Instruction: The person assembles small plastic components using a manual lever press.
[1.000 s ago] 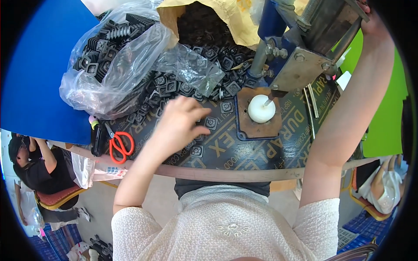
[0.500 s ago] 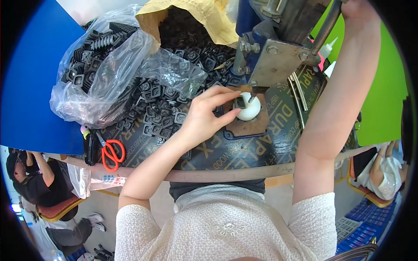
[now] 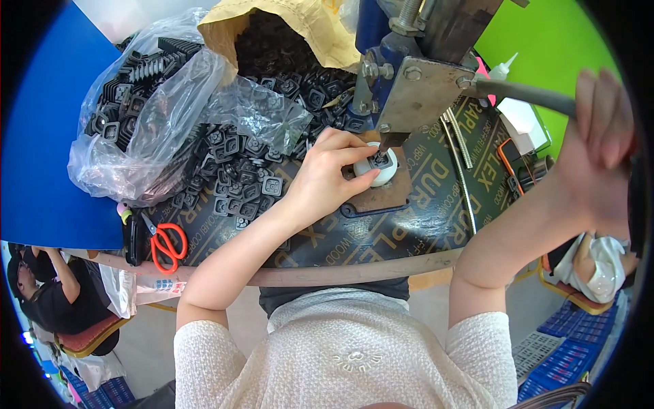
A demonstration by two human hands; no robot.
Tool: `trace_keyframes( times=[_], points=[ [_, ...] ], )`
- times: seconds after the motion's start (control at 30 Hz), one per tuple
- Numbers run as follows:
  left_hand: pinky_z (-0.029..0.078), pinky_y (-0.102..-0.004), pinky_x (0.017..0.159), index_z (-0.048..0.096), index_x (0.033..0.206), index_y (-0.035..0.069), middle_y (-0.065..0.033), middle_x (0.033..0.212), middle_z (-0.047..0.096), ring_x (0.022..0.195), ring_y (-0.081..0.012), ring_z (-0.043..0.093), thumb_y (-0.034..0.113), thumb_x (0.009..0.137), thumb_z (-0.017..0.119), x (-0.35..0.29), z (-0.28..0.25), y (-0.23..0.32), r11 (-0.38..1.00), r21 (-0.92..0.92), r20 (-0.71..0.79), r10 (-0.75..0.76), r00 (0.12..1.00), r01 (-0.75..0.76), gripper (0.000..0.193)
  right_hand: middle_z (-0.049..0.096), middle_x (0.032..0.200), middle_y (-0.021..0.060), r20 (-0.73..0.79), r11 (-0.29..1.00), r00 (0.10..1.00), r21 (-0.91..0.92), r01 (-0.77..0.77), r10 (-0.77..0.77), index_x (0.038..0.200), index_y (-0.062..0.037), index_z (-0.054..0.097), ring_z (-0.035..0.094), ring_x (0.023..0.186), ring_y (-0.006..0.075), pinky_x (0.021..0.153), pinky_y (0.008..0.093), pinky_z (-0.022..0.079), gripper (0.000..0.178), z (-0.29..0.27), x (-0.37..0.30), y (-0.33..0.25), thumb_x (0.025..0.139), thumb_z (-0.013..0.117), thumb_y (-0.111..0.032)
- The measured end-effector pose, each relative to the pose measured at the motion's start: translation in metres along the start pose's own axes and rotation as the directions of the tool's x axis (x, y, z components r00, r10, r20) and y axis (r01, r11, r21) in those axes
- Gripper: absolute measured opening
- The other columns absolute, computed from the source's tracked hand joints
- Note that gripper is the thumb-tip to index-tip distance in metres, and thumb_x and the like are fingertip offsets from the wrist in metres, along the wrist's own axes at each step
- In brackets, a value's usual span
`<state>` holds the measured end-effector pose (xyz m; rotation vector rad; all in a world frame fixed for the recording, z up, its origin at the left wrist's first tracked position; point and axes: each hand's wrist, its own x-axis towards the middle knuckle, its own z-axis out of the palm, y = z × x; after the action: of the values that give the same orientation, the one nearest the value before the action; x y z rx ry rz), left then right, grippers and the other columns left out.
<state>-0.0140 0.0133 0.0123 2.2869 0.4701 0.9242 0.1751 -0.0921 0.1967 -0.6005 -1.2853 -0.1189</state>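
Bench (image 3: 409, 225), dark board, carries a press (image 3: 422, 75) at top centre and a clear bag (image 3: 157, 116) of black parts on the left. Lever (image 3: 524, 95) runs right from the press into the right hand (image 3: 599, 150), fingers wrapped round it. Left hand (image 3: 327, 180) pinches a small black square part (image 3: 379, 161) on the white die (image 3: 375, 170), right under the press tip. Red scissors (image 3: 167, 245) at the left edge.

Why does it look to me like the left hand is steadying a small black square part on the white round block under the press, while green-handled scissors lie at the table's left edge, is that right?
Nearly. The head view shows the scissors have red handles, not green. The rest holds: the left hand steadies a small black square part on the white round block under the press.
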Motion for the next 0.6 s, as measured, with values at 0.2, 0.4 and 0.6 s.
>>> trace_keyframes(
  times=[0.2,0.4,0.6],
  points=[
    [0.051,-0.0351,0.084,0.073,0.104,-0.001,-0.0099,0.101,0.066,0.099,-0.0267,0.057,0.014,0.076,0.080,0.001,0.001,0.000,1.000,-0.003,-0.022,-0.019,1.000,0.019,0.033,0.034,0.054,0.0011,0.176,0.977,0.978,0.200,0.073,-0.109,0.069,-0.0145,0.045,0.025,0.052,0.0137,0.058,0.0335,0.021,0.025,-0.025,-0.073,-0.026,0.081,0.056,-0.033],
    [0.050,-0.0362,0.085,0.073,0.103,-0.002,-0.0106,0.096,0.066,0.094,-0.0277,0.058,0.017,0.076,0.080,0.006,0.009,-0.003,1.000,0.010,-0.016,0.027,0.999,-0.027,0.034,0.036,0.056,0.0006,0.212,0.987,0.974,0.157,0.043,-0.076,0.079,-0.0149,0.052,0.026,0.052,0.0131,0.058,0.0327,0.023,0.023,-0.026,-0.067,-0.025,0.086,0.049,-0.037],
    [0.052,-0.0349,0.084,0.074,0.096,-0.001,-0.0114,0.096,0.068,0.096,-0.0269,0.062,0.017,0.075,0.082,0.013,0.003,0.007,0.998,0.041,0.048,-0.042,0.998,0.040,0.029,0.035,0.049,-0.0047,0.528,0.525,0.725,0.503,-0.687,0.442,0.071,-0.0134,0.047,0.031,0.042,0.0083,0.044,0.0262,0.025,0.032,-0.135,0.091,0.065,0.094,0.048,-0.036]
  ],
)
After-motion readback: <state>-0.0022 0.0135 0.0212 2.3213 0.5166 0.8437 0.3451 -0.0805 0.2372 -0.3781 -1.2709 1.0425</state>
